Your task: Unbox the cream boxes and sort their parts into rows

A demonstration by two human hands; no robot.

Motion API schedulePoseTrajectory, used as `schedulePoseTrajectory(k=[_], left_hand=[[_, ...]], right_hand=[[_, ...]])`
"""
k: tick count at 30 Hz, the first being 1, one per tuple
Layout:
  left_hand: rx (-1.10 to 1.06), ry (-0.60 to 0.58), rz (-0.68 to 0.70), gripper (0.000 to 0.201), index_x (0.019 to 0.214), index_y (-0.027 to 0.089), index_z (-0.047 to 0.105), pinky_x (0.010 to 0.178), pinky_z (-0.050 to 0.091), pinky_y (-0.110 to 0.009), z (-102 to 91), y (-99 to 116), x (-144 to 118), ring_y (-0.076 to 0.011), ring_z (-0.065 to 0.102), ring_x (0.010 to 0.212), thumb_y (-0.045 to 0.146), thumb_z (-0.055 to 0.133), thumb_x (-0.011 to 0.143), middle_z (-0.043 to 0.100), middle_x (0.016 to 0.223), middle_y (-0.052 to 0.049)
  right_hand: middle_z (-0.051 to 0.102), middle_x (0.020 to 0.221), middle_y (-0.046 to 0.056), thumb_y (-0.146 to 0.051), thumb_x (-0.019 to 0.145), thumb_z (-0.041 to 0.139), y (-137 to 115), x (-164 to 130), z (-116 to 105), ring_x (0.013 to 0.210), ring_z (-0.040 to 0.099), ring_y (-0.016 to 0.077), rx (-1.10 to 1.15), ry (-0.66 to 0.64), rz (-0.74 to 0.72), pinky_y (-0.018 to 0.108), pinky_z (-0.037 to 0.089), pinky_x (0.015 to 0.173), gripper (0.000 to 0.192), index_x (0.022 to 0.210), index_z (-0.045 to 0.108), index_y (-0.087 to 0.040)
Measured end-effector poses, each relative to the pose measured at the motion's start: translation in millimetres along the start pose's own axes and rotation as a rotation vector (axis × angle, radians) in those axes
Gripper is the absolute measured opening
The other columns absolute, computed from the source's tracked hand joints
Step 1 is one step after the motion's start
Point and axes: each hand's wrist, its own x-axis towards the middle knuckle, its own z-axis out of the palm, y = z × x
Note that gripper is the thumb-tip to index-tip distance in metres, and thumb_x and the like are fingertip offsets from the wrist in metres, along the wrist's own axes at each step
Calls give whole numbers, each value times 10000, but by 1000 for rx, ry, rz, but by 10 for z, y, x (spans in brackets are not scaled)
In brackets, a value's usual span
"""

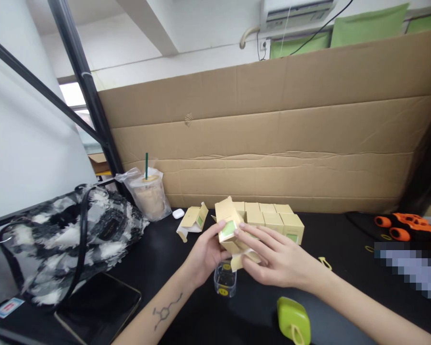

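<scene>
1. Our left arm comes in from the bottom of the view, low over the black table. It has a small line tattoo on the inside.
2. Our left hand is cupped, palm turned to the right. Its thumb sits on top of a small tan cardboard box with a green patch, and its fingers curl round the box's left side. So this hand is gripping the box.
3. Our right arm reaches in from the lower right corner.
4. Our right hand lies flat and long, fingers spread and pointing left. The fingertips press on the right side of the same box and on its open flap below. It holds the box loosely; it is not clenched.
5. The box is up in the air between both hands, a little tilted, just in front of a row of tan boxes like it.
6. A small clear plastic cup stands on the table right under the hands.
7. A lime green plastic lid lies near our right wrist.
</scene>
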Motion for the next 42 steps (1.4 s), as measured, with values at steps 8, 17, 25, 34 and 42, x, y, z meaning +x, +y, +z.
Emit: schedulePoseTrajectory(k=[8, 17, 25, 34, 42], left_hand=[[121, 135, 67, 279, 930, 145, 567, 662, 515, -264, 37, -44, -5, -159, 639, 732, 330, 698, 766, 663, 840, -51], [217, 159, 119, 488, 1035, 177, 468, 782, 525, -335, 49, -78, -26, -227, 659, 911, 184, 786, 666, 658, 1015, -79], [428, 222, 306, 558, 1072, 157, 443, 760, 540, -351, 7, 184, -73, -255, 673, 898, 269, 762, 629, 681, 1009, -123], [906, 868, 670, 506, 1094, 190, 420, 763, 520, -353, -1011, 1129, -372, -245, 652, 923, 311, 697, 688, 645, 1003, -80], [1389, 920, 442, 278, 1123, 149, 554, 829, 509, -412, -1547, 988, -201, -204, 599, 969, 298, 558, 888, 588, 1130, -74]], right_hand=[[723, 1040, 33, -67, 943, 368, 72, 63, -104, 1011, 635, 161, -29, 27, -48, 315, 516, 891, 300, 1133, 586, -144], [717, 792, 9, -88, 891, 439, -75, 32, -47, 782, 643, 159, 35, 44, -58, 320, 530, 825, 262, 749, 631, -195], [729, 931, 83, -103, 898, 440, -34, 50, -40, 863, 664, 201, 63, 30, -44, 340, 536, 789, 221, 839, 650, -139], [731, 972, 84, -89, 873, 438, -90, -204, -430, 897, 667, 213, 165, 11, 99, 373, 504, 839, 254, 978, 666, -130], [700, 817, 83, -50, 826, 466, -40, -438, -531, 700, 657, 171, 293, -40, 256, 291, 517, 632, 199, 927, 607, -147]])
